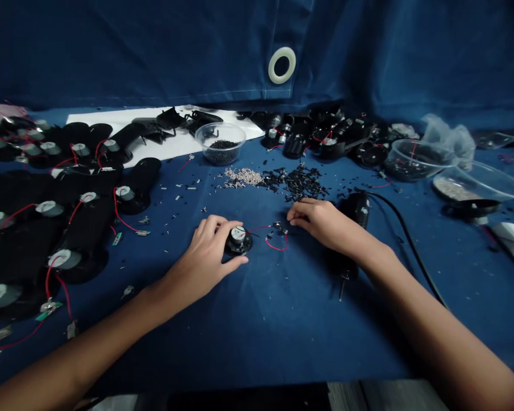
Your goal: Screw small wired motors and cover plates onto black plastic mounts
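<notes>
Speaker (239, 240) in left hand (205, 251); blue cloth (274, 319) nearside

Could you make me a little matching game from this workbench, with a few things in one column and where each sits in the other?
1 small speaker
2 clear bowl
3 white ring
4 red wire

A on the blue curtain
B in the left hand
C behind the loose screws
D ending by the right hand

Pairs: 1-B, 2-C, 3-A, 4-D

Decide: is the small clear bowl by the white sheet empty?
No, the clear bowl holds a heap of small dark parts.
</notes>
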`<state>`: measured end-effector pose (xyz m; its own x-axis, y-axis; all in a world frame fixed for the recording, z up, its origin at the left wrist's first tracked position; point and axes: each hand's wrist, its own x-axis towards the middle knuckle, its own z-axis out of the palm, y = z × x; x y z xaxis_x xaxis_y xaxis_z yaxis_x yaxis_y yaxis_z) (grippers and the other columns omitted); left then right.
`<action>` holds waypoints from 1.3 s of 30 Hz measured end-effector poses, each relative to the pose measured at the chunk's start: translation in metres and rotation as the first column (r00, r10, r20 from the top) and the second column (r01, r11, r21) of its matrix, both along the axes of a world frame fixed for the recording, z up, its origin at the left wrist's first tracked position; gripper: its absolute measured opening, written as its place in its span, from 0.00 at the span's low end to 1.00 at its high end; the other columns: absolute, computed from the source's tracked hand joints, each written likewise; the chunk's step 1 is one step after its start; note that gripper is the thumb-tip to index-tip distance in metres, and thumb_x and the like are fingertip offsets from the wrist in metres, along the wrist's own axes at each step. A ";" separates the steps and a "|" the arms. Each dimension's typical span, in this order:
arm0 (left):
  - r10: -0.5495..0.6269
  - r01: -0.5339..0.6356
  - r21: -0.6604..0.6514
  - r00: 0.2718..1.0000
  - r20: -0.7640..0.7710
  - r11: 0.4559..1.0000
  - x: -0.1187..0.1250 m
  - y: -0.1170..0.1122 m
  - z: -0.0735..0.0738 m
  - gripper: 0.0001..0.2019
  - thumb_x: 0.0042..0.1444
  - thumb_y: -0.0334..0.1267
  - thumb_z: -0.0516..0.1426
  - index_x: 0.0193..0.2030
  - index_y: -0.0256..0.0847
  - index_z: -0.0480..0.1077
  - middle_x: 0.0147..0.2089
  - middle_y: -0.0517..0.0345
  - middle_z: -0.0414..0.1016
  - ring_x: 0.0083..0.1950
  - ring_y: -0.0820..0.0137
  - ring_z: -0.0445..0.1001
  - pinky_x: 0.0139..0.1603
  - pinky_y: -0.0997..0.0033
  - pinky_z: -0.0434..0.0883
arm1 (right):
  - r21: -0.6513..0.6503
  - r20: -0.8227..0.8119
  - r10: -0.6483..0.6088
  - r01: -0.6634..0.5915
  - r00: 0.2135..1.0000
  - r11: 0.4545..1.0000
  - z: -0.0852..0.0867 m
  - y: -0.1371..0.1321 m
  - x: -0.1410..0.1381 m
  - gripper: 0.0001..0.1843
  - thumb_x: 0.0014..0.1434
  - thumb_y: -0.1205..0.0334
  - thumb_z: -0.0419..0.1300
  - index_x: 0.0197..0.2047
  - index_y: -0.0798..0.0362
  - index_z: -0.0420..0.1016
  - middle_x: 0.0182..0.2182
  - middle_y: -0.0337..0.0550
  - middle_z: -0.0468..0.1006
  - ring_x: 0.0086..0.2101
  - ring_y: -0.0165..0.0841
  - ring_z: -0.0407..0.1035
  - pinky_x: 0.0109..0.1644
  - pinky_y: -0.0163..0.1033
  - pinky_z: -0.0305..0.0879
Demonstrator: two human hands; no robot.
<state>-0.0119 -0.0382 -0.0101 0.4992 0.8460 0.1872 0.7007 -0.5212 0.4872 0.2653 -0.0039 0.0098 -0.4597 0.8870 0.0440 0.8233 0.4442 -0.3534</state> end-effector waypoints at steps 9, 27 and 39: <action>-0.036 0.037 -0.028 0.999 0.006 0.999 0.003 0.001 0.005 0.19 0.58 0.38 0.57 0.56 0.46 0.58 0.56 0.53 0.62 0.58 0.61 0.63 0.57 0.56 0.61 | 0.018 0.097 -0.125 0.124 0.987 0.992 0.002 -0.009 -0.001 0.05 0.58 0.69 0.51 0.33 0.53 0.66 0.30 0.43 0.67 0.27 0.28 0.61 0.33 0.33 0.57; -0.132 0.131 -0.018 0.987 -0.088 0.991 0.019 0.011 0.014 0.19 0.58 0.38 0.58 0.54 0.42 0.60 0.53 0.52 0.65 0.54 0.60 0.64 0.53 0.59 0.63 | 0.219 -0.125 -0.306 0.327 0.944 0.919 0.026 -0.025 -0.009 0.06 0.56 0.71 0.54 0.37 0.56 0.70 0.33 0.46 0.69 0.31 0.30 0.65 0.39 0.36 0.64; -0.180 0.184 0.042 0.979 -0.098 0.982 0.015 0.014 0.004 0.17 0.59 0.42 0.55 0.52 0.38 0.61 0.50 0.50 0.65 0.50 0.60 0.64 0.51 0.58 0.64 | -0.172 -0.576 0.047 -0.178 0.816 0.969 0.040 -0.096 -0.089 0.11 0.53 0.77 0.57 0.36 0.53 0.72 0.34 0.36 0.72 0.35 0.23 0.69 0.40 0.25 0.65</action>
<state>0.0035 -0.0241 -0.0062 0.6613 0.7299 0.1730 0.6329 -0.6667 0.3937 0.1759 -0.0997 0.0502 -0.5084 0.8485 0.1470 0.3985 0.3832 -0.8333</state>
